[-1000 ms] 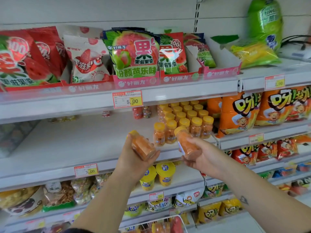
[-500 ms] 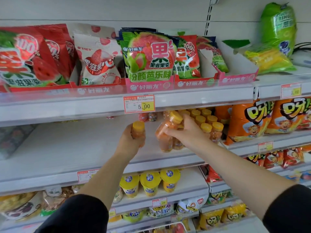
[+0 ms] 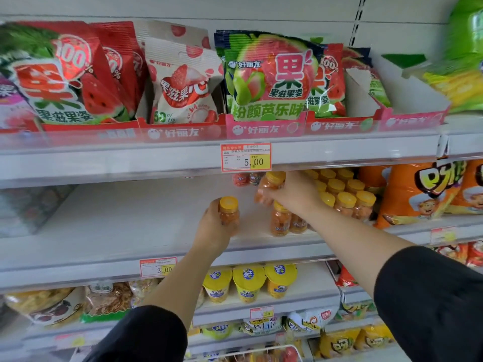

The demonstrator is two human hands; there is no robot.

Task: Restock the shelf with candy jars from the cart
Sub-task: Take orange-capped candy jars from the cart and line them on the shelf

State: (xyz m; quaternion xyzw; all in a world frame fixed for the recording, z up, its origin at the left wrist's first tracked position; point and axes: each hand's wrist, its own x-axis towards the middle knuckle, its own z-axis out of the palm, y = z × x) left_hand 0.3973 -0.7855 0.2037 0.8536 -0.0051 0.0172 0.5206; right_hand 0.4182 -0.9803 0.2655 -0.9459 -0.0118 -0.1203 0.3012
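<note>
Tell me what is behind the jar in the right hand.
Two small reddish jars stand further back, behind the tilted jar in the right hand. The price tag hides their tops.

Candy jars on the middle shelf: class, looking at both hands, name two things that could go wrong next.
1. The right hand holds a tilted jar just above two standing jars; lowering it could knock them over, perhaps off the shelf.
2. The left hand grips its upright jar toward the shelf's front; released carelessly, it might tip off.
</note>
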